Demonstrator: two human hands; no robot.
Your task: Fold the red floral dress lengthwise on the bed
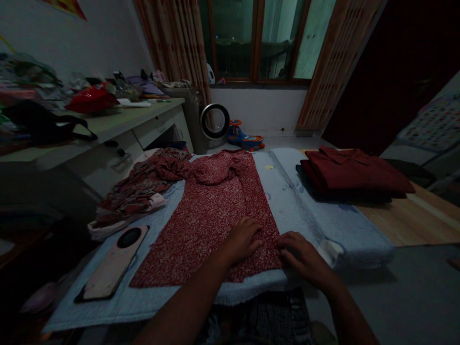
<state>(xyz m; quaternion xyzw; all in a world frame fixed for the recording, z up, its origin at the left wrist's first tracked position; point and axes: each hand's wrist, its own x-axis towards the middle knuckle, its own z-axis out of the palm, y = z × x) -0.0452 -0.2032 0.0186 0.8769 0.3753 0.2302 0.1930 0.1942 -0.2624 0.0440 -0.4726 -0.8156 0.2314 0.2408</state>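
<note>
A red dress [215, 215] with a fine white pattern lies spread on a light blue padded cloth [283, 177], its gathered upper part bunched at the far end. My left hand [245, 239] rests on the lower right part of the dress, its fingers slightly bent and apart, holding nothing. At the dress's right edge, my right hand [301, 253] touches the fabric with curved fingers, the thumb apart from them. Left of the dress is a crumpled patterned garment [143, 187]. A pale phone [113, 266] with a round black camera ring lies nearer to me.
Folded dark red clothes [354, 172] form a stack on the right, near the wooden tabletop [417, 215]. A cluttered desk [122, 124] stands at the left. Beyond are a washing machine with its round door [214, 122] swung out and a blue-orange ride-on toy [244, 139].
</note>
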